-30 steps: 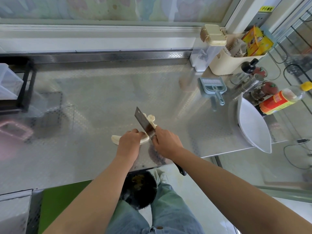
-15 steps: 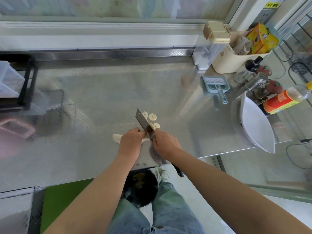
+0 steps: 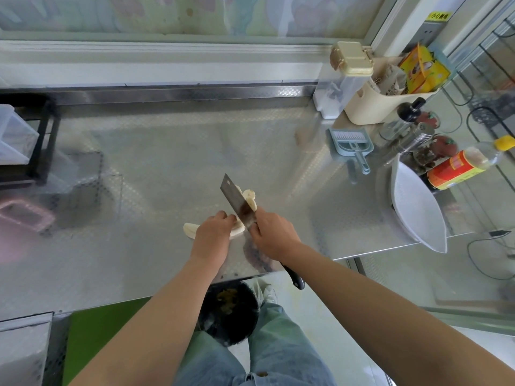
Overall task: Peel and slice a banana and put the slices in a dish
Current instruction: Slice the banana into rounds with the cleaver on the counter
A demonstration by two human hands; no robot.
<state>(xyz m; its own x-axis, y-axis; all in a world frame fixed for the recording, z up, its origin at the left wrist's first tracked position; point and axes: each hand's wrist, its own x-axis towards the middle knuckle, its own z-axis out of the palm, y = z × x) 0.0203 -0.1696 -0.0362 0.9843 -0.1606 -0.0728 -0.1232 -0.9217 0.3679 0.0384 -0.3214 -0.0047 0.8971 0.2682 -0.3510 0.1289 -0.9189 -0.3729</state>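
Note:
A peeled banana (image 3: pixel 190 229) lies on the steel counter (image 3: pixel 156 151) near its front edge. My left hand (image 3: pixel 213 233) lies over its middle with curled fingers and holds it down. My right hand (image 3: pixel 271 235) grips a cleaver (image 3: pixel 237 203) by the handle, the blade standing on the banana's right end. Several cut slices (image 3: pixel 249 197) lie just right of the blade. A white dish (image 3: pixel 418 207) leans tilted at the counter's right edge.
At the back right stand a cream caddy (image 3: pixel 373 104), a clear container (image 3: pixel 338 87), a small blue dustpan (image 3: pixel 351 147), a shaker (image 3: pixel 412 140) and an oil bottle (image 3: pixel 462 165). A black rack (image 3: pixel 41 140) sits at the left. A black bin (image 3: pixel 230 310) stands below the counter.
The cleaver has kept chopping through the banana and the loose slices to the right of the blade have shifted. Both hands stay in about the same place.

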